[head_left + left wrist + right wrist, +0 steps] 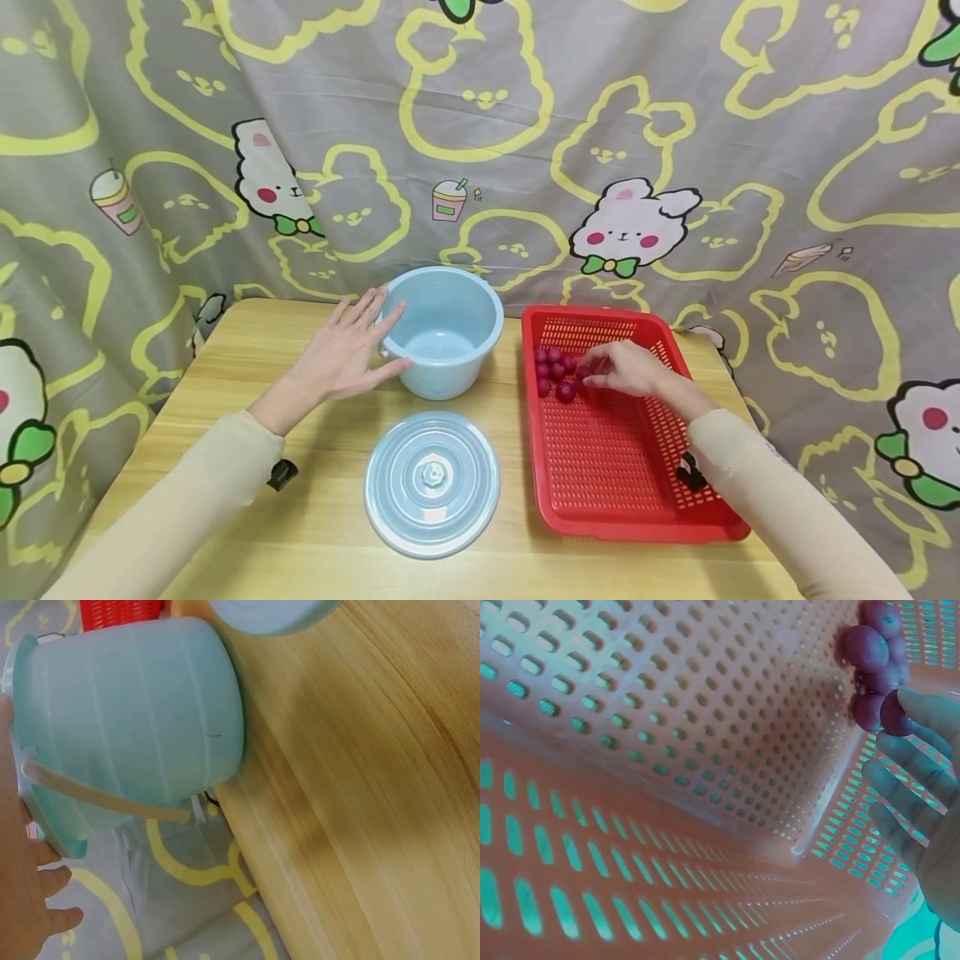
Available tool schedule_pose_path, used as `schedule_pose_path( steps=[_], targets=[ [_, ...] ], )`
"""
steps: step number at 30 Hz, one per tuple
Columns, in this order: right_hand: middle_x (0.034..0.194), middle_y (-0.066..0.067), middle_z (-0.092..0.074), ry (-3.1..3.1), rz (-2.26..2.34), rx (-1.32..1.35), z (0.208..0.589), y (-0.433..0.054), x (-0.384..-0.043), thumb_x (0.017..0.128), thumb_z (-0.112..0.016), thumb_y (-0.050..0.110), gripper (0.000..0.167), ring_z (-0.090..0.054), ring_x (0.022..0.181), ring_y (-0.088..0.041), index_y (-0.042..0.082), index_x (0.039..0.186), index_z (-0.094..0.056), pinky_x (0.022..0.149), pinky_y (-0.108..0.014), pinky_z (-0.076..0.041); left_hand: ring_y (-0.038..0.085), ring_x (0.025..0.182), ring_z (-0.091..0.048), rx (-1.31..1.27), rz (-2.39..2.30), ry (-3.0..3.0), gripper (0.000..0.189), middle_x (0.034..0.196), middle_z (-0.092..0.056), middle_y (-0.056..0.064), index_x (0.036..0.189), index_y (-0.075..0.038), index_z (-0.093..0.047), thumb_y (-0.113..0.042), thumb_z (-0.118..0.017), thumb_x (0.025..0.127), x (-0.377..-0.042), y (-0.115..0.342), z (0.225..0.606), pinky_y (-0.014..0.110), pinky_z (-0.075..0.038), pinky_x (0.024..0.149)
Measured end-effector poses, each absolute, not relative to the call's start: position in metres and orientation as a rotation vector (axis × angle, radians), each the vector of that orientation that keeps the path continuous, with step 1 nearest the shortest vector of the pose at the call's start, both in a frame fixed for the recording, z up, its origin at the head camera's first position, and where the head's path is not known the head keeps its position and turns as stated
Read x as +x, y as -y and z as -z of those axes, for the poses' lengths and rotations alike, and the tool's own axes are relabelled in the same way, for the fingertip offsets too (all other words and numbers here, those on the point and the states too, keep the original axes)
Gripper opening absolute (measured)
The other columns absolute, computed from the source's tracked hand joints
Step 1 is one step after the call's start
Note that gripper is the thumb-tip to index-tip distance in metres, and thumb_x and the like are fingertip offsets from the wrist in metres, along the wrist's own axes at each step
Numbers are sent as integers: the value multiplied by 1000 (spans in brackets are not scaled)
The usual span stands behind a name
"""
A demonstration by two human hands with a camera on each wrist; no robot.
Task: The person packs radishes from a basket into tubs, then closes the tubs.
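In the head view a light blue bucket [442,379] stands upright with its mouth up. My left hand [337,354] is at its left rim, fingers straight and spread; its thumb reaches over the rim. The left wrist view shows the bucket's pale handle [105,796] hanging down its side. My right hand [626,368] is inside a red perforated basket [592,467]. Between thumb and forefinger it pinches a small dark red round fruit [896,714]. Several more such fruits [555,367] lie clustered at the basket's far left.
A round light blue lid [432,500] with a knob lies on the wooden table [322,533] in front of the bucket. A patterned curtain [480,233] hangs behind the table's back edge. The basket occupies the table's right side.
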State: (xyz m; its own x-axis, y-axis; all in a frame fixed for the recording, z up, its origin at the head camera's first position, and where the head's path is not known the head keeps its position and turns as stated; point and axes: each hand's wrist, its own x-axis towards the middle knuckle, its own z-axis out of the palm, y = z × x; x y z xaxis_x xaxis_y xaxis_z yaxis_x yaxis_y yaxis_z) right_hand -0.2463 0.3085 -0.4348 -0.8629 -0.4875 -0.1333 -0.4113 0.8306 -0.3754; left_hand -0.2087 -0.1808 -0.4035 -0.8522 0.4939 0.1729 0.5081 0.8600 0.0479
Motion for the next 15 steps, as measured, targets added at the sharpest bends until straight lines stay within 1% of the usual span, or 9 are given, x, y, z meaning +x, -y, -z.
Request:
schedule_pose_path(
  steps=[4,9,12,15],
  targets=[
    [103,0,-81,-2811,527,-700,431,-308,-246,90,-85,23,24,-62,78,-9,15,112,-81,67,-23,-52,41,164,-24,-781,138,2881,92,177,-19,20,169,-16,-27,-70,-51,99,-209,181,403,63,-20,133],
    [104,0,-81,-2834,564,-699,426,-306,-246,89,-85,23,25,-64,81,-12,16,113,-81,70,-25,-52,41,164,-23,-777,147,2888,92,177,-19,21,169,-16,-27,-71,-51,99,-208,180,403,63,-19,133],
    [105,-1,-81,-2846,593,-706,421,-306,-244,90,-85,23,24,-67,87,-17,16,113,-81,77,-32,-55,40,165,-21,-772,149,2896,93,177,-17,20,169,-16,-26,-71,-51,99,-208,181,403,62,-18,134],
    [107,-1,-81,-2859,620,-696,415,-305,-242,90,-84,22,25,-72,97,-20,16,114,-80,87,-42,-61,41,165,-20,-779,155,2897,93,177,-17,21,169,-15,-25,-71,-50,99,-208,181,403,63,-18,133]
  ],
)
